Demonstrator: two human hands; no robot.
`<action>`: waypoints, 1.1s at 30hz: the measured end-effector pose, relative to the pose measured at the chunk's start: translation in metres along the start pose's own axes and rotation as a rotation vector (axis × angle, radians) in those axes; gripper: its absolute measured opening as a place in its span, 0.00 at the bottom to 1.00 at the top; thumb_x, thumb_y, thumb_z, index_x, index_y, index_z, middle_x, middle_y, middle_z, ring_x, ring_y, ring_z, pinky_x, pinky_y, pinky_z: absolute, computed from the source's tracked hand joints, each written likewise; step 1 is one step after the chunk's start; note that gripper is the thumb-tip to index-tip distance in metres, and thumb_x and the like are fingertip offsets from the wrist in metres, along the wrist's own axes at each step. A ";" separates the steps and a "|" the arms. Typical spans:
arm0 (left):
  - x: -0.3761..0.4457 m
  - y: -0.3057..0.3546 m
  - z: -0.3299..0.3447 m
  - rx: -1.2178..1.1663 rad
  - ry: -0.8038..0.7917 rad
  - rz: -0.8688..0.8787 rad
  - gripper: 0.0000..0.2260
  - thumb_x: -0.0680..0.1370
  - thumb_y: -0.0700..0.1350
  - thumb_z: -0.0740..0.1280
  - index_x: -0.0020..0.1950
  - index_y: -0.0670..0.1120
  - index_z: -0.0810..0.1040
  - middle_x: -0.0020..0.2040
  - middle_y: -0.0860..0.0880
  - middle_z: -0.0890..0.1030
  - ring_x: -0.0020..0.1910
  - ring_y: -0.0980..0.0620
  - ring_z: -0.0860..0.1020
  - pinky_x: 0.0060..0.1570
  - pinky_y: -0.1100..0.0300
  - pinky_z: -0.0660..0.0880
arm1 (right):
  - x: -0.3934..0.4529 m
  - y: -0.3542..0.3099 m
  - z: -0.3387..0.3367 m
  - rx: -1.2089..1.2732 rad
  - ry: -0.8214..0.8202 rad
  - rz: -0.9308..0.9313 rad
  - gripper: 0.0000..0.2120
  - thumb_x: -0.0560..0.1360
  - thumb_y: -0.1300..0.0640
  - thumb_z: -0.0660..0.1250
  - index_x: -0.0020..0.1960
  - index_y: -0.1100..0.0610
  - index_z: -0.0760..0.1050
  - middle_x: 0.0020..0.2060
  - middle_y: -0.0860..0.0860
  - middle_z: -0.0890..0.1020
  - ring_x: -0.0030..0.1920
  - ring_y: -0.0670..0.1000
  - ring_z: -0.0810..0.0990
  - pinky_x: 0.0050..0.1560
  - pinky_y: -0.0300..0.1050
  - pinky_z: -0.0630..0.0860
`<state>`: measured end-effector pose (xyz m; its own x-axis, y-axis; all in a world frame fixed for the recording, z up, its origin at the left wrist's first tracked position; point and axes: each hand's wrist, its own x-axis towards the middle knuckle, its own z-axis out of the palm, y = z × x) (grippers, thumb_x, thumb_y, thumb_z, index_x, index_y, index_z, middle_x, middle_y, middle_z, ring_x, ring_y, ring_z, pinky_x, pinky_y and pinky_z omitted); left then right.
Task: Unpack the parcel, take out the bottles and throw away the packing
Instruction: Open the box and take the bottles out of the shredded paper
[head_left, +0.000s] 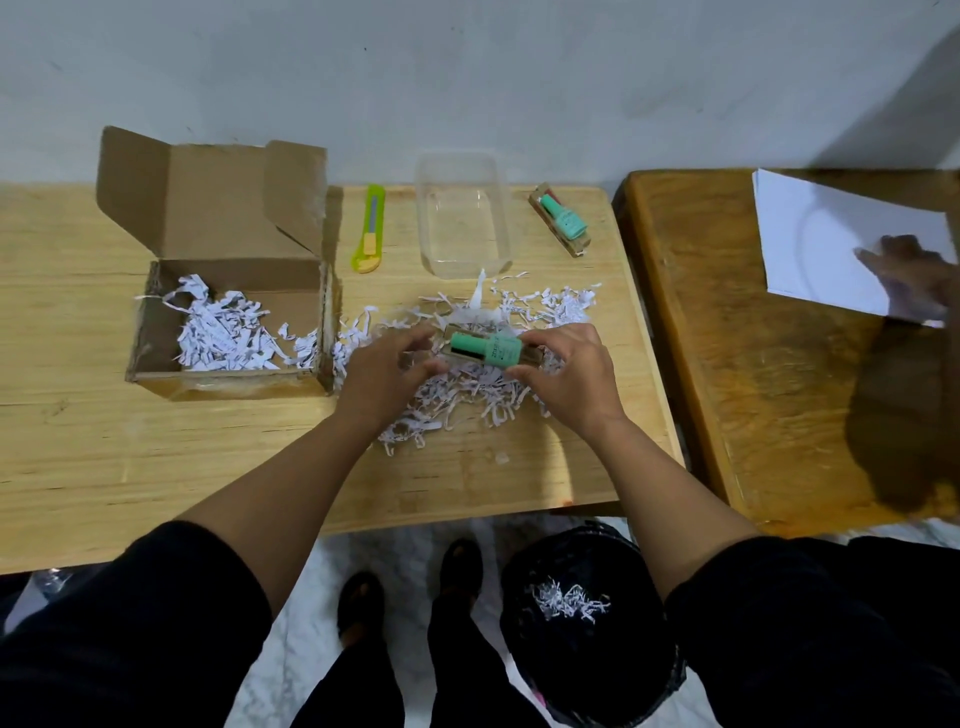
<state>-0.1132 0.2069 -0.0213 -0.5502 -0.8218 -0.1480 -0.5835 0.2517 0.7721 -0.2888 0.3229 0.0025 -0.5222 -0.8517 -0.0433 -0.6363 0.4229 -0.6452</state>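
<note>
An open cardboard parcel stands at the left of the table with white shredded paper inside. More shredded paper is strewn across the table's middle. Above that pile my right hand pinches a mint-green bottle lying in a small brown carton. My left hand hovers at the carton's left end, fingers curled beside it. A second mint-green bottle lies on its carton at the back right.
A green-yellow box cutter and a clear plastic tray lie at the back. A black bin with some shreds stands on the floor below. On the darker table to the right, another person's hand touches white paper.
</note>
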 end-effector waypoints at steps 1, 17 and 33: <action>-0.001 0.001 0.001 0.006 0.002 0.003 0.21 0.71 0.47 0.72 0.63 0.47 0.76 0.55 0.46 0.82 0.52 0.51 0.79 0.55 0.59 0.73 | -0.001 0.001 0.003 -0.001 -0.003 0.004 0.19 0.65 0.53 0.76 0.55 0.54 0.80 0.50 0.52 0.82 0.57 0.54 0.71 0.56 0.55 0.71; 0.000 -0.007 0.009 0.156 -0.020 0.045 0.09 0.74 0.41 0.69 0.53 0.41 0.80 0.47 0.43 0.84 0.46 0.47 0.82 0.46 0.63 0.72 | 0.013 0.001 -0.019 0.184 0.086 0.157 0.17 0.68 0.53 0.74 0.57 0.52 0.78 0.44 0.36 0.70 0.60 0.49 0.71 0.58 0.39 0.66; 0.001 -0.001 0.008 0.230 -0.033 0.109 0.09 0.77 0.47 0.65 0.49 0.44 0.81 0.41 0.46 0.81 0.40 0.48 0.77 0.40 0.58 0.71 | 0.116 0.035 -0.021 0.394 0.298 0.449 0.16 0.69 0.50 0.73 0.56 0.49 0.77 0.60 0.52 0.75 0.54 0.47 0.74 0.37 0.34 0.76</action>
<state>-0.1180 0.2102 -0.0272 -0.6339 -0.7676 -0.0945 -0.6384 0.4503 0.6242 -0.3838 0.2457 -0.0093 -0.8584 -0.4737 -0.1968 -0.0947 0.5234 -0.8468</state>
